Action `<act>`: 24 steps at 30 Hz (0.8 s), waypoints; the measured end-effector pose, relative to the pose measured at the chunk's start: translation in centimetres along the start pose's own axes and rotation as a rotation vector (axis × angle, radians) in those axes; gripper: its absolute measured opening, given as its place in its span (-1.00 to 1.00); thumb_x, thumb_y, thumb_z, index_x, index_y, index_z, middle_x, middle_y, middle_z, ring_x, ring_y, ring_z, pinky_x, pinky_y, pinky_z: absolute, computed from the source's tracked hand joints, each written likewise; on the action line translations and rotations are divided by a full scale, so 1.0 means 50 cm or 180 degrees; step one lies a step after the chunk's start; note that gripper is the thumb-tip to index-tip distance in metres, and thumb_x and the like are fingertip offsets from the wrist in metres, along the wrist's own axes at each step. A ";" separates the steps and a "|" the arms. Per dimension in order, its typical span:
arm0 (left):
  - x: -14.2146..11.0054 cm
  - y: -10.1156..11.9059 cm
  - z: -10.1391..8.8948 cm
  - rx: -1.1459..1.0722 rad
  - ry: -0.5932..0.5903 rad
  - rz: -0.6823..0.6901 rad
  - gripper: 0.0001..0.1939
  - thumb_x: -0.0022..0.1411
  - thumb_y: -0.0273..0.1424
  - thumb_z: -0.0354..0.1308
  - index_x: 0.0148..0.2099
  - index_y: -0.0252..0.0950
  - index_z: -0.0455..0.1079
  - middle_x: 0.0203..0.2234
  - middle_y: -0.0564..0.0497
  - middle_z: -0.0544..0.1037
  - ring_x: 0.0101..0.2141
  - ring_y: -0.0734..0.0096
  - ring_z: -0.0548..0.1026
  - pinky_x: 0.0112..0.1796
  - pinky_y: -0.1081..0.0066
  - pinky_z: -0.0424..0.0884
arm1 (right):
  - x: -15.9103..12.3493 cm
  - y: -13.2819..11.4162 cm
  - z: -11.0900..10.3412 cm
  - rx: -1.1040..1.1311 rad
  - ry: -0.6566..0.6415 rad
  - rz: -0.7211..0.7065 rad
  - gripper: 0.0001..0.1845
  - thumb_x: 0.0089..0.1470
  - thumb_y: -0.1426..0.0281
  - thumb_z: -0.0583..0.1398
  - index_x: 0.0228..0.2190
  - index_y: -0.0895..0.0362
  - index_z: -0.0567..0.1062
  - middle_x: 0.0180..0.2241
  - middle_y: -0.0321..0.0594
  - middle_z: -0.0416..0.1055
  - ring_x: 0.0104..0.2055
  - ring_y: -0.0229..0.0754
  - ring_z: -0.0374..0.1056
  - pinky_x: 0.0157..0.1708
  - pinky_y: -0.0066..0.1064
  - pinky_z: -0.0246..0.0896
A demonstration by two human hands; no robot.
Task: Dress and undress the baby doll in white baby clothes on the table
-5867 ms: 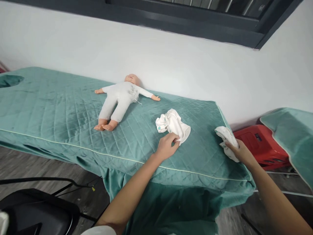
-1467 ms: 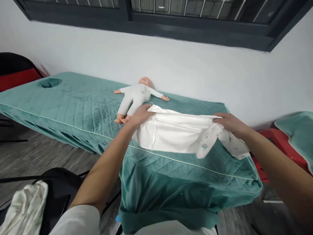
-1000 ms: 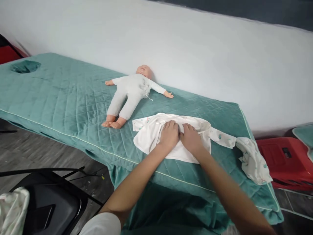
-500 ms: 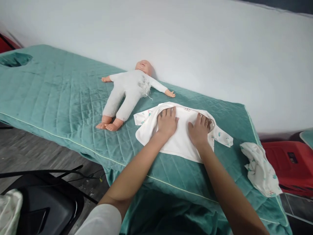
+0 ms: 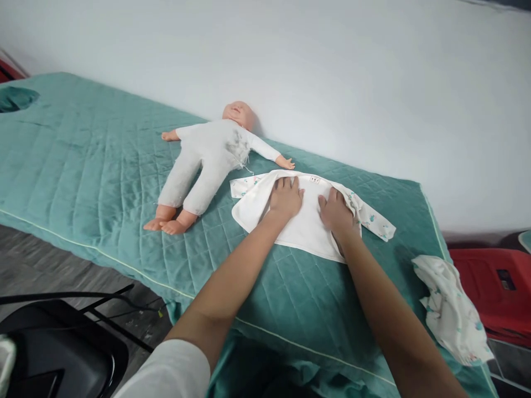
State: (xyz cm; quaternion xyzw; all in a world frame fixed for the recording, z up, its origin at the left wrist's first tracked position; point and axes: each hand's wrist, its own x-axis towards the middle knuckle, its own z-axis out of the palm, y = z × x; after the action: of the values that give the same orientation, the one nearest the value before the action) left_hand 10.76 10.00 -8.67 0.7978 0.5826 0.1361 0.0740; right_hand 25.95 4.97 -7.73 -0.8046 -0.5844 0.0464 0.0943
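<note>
A small white baby shirt lies spread open on the green quilted cover, its plain inside facing up and its print showing on the sleeves. My left hand rests flat on the inside near the left front panel, fingers apart. On the other side my right hand presses on the cloth by the right panel, its fingers partly hidden under the folded edge. Just beyond the shirt's left sleeve lies a baby doll on its back, with a white cloth body and arms spread.
The green quilted cover drapes a long bed against a white wall. A crumpled printed cloth sits at the right edge. Past it stands a red chair or case. A black chair is at lower left.
My right hand has shifted slightly at the right panel, whose edge now stands folded over the fingers. My left hand stays nearly in place. The view has moved slightly.
</note>
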 end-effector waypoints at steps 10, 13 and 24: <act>-0.074 0.055 0.005 0.0135 -0.0008 0.0138 -0.35 0.43 -0.24 -0.28 0.39 -0.56 0.05 0.39 -0.32 0.02 0.39 0.02 -0.06 0.36 -0.02 -0.21 | -0.073 0.026 -0.021 -0.0472 -0.0260 -0.0774 -0.38 0.33 0.22 -0.10 0.28 0.30 0.17 0.35 0.29 -0.02 0.33 0.28 0.06 0.22 0.14 0.03; -0.127 0.082 0.012 0.0029 -0.0021 0.0378 -0.37 0.45 -0.23 -0.30 0.39 -0.52 0.06 0.39 -0.28 0.02 0.39 0.05 -0.05 0.35 0.03 -0.13 | -0.133 0.054 -0.023 -0.0119 -0.0089 -0.1295 -0.50 0.31 0.33 -0.06 0.17 0.27 0.33 0.32 0.18 0.11 0.36 0.19 0.02 0.30 0.07 -0.08; -0.224 0.135 -0.007 -0.0638 -0.0129 0.1407 -0.42 0.42 -0.04 -0.20 0.20 -0.33 0.31 0.32 -0.15 0.25 0.33 0.14 0.13 0.32 0.04 0.03 | -0.081 0.231 -0.079 0.0263 0.1095 0.0804 -0.48 0.14 0.17 0.13 0.02 0.23 0.41 0.09 0.19 0.34 0.14 0.20 0.22 0.06 0.07 0.17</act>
State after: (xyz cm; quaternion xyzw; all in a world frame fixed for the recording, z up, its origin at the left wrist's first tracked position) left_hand 13.61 -2.76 -7.94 0.8972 0.3758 0.1901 0.1329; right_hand 36.16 -2.69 -6.41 -0.8629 -0.4519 -0.0563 0.2191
